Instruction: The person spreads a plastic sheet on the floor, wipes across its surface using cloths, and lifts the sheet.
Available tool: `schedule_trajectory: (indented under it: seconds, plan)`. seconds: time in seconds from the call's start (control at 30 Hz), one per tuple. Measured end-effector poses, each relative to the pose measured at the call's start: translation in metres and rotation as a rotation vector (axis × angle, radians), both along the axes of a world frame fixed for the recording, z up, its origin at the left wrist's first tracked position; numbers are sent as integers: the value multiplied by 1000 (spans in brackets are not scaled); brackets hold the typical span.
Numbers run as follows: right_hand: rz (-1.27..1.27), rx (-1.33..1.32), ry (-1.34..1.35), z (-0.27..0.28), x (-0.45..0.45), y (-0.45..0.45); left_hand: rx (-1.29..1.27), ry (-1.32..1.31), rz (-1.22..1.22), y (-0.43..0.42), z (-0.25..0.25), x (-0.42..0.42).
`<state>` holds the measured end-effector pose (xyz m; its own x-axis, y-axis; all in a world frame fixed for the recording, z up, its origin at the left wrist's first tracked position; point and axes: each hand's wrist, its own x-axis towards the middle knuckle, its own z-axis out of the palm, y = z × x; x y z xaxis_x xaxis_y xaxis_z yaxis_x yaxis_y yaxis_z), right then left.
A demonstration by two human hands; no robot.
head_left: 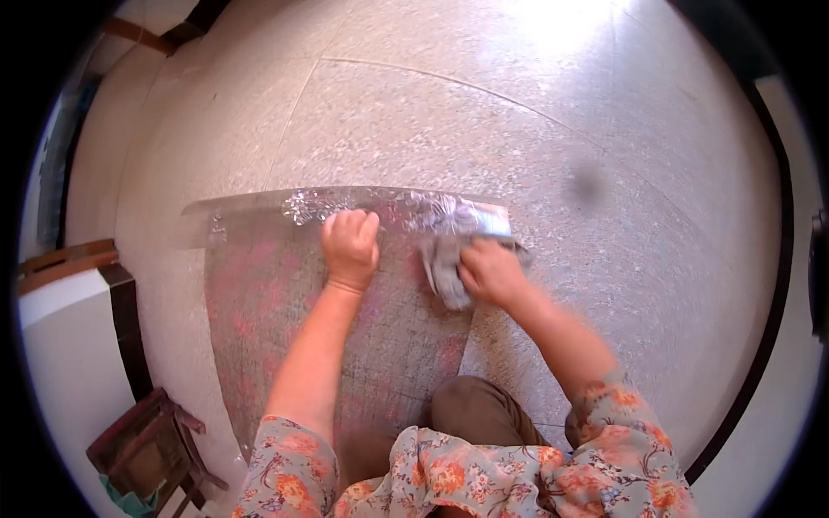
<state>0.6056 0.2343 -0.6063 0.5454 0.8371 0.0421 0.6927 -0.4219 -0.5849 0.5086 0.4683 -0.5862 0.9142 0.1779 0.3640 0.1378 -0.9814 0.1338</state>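
My left hand [351, 249] is closed in a fist at the far part of a thin, shiny see-through plastic sheet [423, 207], which bunches into creases around it. Its fingertips are hidden under the knuckles. A crumpled grey cloth [445, 268] is gripped in my right hand [492, 273], pressed at the sheet's right corner and slightly blurred. Below both hands spreads a patterned mat [268, 319] in grey and pink. The plastic strip along the mat's far edge reaches past it on the left.
Speckled floor tiles [414, 112] surround the mat, with bright glare at the top. A small dark wooden chair [147, 445] with a green cloth [129, 499] stands lower left, near a dark-edged white wall [69, 319]. My bent knee [484, 410] is by the mat's right edge.
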Motion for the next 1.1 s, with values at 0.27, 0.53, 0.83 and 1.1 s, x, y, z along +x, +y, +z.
schedule_trajectory:
  seconds: [0.27,0.53,0.83,1.1]
  plan:
    - [-170,140,574,93,-41,-83,-216,-69,-35,-12,-53,-71]
    - [452,163,-34,16,-27,71,-339,-42,-6,-9,-49,-72]
    - [409,-148,-230,-1,-31,30,-65,158,373,84,-53,-146]
    - [560,153,-142,-16,-75,179,-121,148,345,87,-54,-152]
